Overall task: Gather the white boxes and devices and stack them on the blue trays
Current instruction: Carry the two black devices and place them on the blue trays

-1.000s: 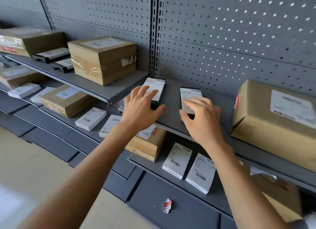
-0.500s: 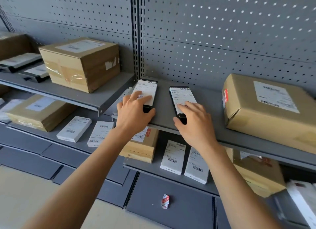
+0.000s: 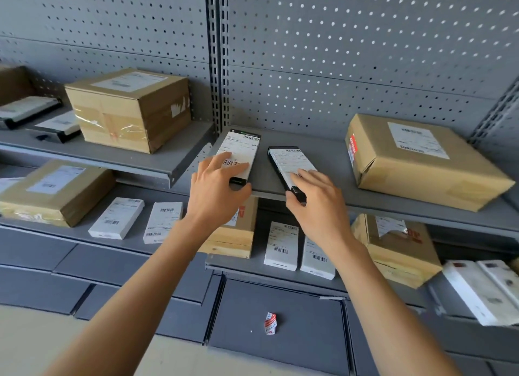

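Two flat black devices with white barcode labels lie side by side on the grey upper shelf (image 3: 323, 165). My left hand (image 3: 216, 190) grips the near end of the left device (image 3: 241, 150), fingers on its label and thumb under its end. My right hand (image 3: 320, 204) pinches the near end of the right device (image 3: 289, 159), which sticks out over the shelf's front edge. On the shelf below lie small white boxes (image 3: 116, 218), (image 3: 163, 222), (image 3: 281, 245), (image 3: 317, 259). No blue tray shows in this view.
Cardboard parcels stand on the shelves: one at upper left (image 3: 132, 108), one at upper right (image 3: 421, 162), others below (image 3: 53, 190), (image 3: 398, 252). More labelled black devices (image 3: 59, 125) lie far left. White boxes (image 3: 477, 291) sit at lower right. A crumpled paper scrap (image 3: 270, 323) lies on the bottom panel.
Both hands slid back to the devices' near ends and took hold. The right device has come forward over the shelf edge. My view shifted to the right.
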